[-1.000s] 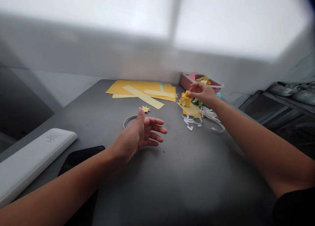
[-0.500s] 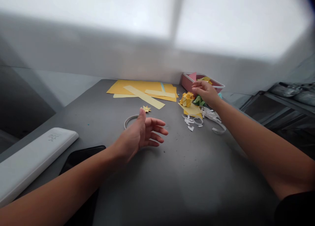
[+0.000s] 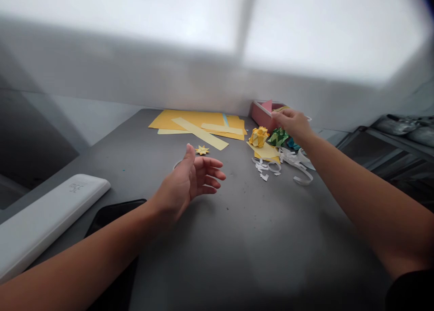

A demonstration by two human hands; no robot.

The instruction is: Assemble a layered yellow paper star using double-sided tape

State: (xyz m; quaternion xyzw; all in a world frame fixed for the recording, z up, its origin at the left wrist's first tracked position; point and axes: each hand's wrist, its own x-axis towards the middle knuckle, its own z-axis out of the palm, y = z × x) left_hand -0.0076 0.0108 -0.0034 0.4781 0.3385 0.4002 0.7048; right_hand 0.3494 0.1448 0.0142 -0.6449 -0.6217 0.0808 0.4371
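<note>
My left hand (image 3: 191, 180) hovers over the table with thumb and fingers apart, nothing in it. Just beyond its thumb lies a small folded paper star (image 3: 202, 150), and a ring (image 3: 176, 164) is mostly hidden behind the hand. My right hand (image 3: 294, 124) is at the front side of a pink basket (image 3: 262, 114), fingertips drawn together; whatever they may pinch is not visible. Close below it sit a yellow folded paper ball (image 3: 259, 137) and a green one (image 3: 278, 137). A blue folded piece (image 3: 293, 143) shows under the wrist.
Yellow paper sheets (image 3: 159, 120) and pale strips (image 3: 213, 140) lie at the back. White paper scraps (image 3: 288, 157) are scattered on the right. A white power bank (image 3: 57, 216) and a black phone (image 3: 113, 211) lie at left. A rack (image 3: 396, 141) stands beyond the right side.
My right hand has shifted slightly right, and its fingers have drawn together. My left hand has moved a little left, showing more of the paper star and hiding more of the ring.
</note>
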